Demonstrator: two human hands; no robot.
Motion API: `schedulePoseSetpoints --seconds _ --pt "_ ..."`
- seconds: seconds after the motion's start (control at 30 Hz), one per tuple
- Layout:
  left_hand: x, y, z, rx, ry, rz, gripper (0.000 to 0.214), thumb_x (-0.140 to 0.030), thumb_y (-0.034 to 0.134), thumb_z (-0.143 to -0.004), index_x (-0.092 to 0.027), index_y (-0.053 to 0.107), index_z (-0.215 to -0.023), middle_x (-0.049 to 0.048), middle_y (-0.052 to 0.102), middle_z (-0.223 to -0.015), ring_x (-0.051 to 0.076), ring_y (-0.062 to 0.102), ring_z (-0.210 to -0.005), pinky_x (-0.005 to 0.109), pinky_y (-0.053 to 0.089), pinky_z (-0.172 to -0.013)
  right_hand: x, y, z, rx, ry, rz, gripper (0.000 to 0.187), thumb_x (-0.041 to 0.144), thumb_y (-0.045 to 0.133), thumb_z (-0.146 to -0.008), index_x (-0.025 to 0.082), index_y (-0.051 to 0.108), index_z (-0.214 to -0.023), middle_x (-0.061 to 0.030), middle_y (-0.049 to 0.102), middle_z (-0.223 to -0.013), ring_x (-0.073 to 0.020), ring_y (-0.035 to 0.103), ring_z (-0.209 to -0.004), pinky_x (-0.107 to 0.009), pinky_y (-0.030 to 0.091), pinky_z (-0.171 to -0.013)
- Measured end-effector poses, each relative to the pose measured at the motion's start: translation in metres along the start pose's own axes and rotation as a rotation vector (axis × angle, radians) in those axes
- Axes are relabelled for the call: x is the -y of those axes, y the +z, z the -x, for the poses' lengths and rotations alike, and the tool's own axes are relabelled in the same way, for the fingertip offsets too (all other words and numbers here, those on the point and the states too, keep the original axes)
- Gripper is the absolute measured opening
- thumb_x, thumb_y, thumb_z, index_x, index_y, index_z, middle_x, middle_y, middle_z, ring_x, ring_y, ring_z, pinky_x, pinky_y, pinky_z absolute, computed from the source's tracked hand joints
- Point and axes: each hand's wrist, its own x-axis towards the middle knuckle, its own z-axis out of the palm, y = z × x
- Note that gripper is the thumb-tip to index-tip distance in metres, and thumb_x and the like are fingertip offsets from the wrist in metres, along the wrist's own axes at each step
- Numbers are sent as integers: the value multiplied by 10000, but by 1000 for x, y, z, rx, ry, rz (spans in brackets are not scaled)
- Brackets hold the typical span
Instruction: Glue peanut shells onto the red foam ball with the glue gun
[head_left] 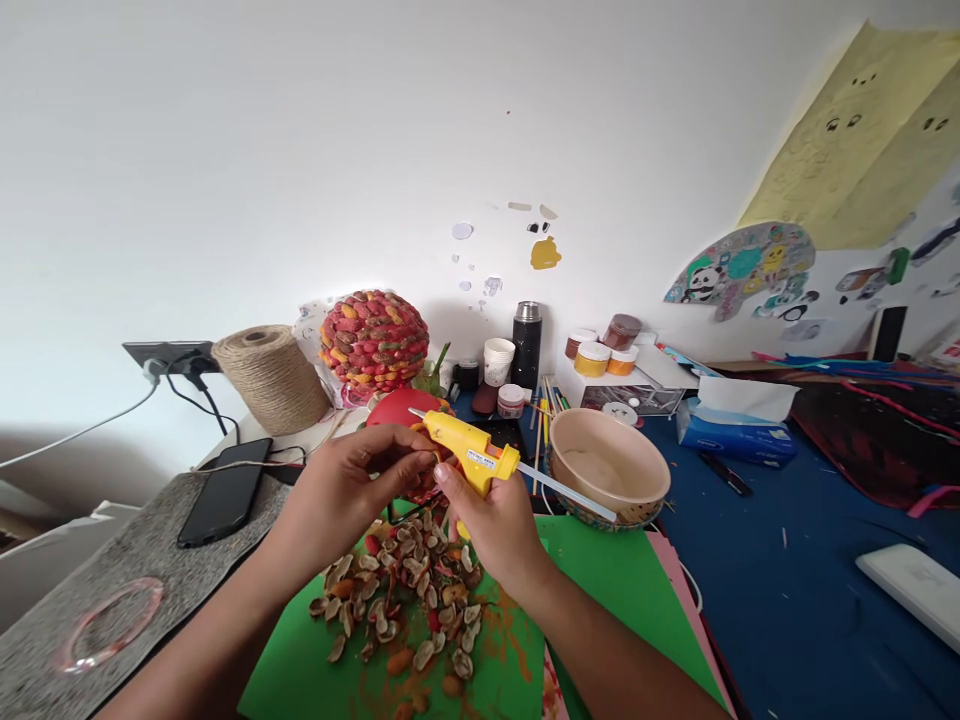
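Note:
My right hand (499, 525) is wrapped around a yellow hot glue gun (461, 440), its nozzle pointing left and a long clear glue stick (566, 490) sticking out of the back. Close by the gun, my left hand (356, 490) pinches a small piece that looks like a peanut shell, mostly hidden by the fingers. Just behind the hands is a red rounded form (401, 407), its lower part covered. Below them, a heap of split peanut shells (412, 570), some painted red or orange, lies on green paper (615, 620).
Behind stands a ball covered in painted shells (375, 340), beside a twine spool (271, 380). A bowl (611, 465), black flask (527, 345), paint jars (592, 358) and tissue pack (739, 430) stand right. A phone (226, 492) and clear ring (112, 625) lie left.

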Motion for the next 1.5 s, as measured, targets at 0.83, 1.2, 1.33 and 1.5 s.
schedulePoseSetpoints --seconds 0.83,1.2,1.33,1.5 --pt "2 -13 0 65 237 -467 222 -336 644 -1006 -251 843 -956 12 822 -765 168 675 -591 264 461 -599 -9 -2 3 -8 10 118 488 710 850 -923 228 786 -971 17 667 -653 -160 561 -452 -295 518 -451" --pt "10 -22 -3 92 342 -390 235 -371 698 -1103 -273 911 -1120 37 907 -907 219 816 -707 289 569 -667 -9 -1 2 -18 -6 92 492 683 820 -943 210 765 -1068 41 649 -659 -148 562 -440 -263 487 -428" --pt "16 -24 -3 96 512 -519 231 -269 641 -1145 -246 866 -1194 29 909 -988 192 818 -746 275 579 -716 -12 -2 1 -19 -1 99 507 689 813 -940 205 771 -1086 38 658 -667 -149 567 -446 -264 502 -429" --pt "12 -24 -1 127 521 -568 176 -238 631 -1137 -228 807 -1144 10 864 -929 171 783 -720 263 537 -667 -11 -2 1 1 5 116 485 687 799 -945 210 777 -1033 34 663 -676 -140 561 -435 -263 497 -430"
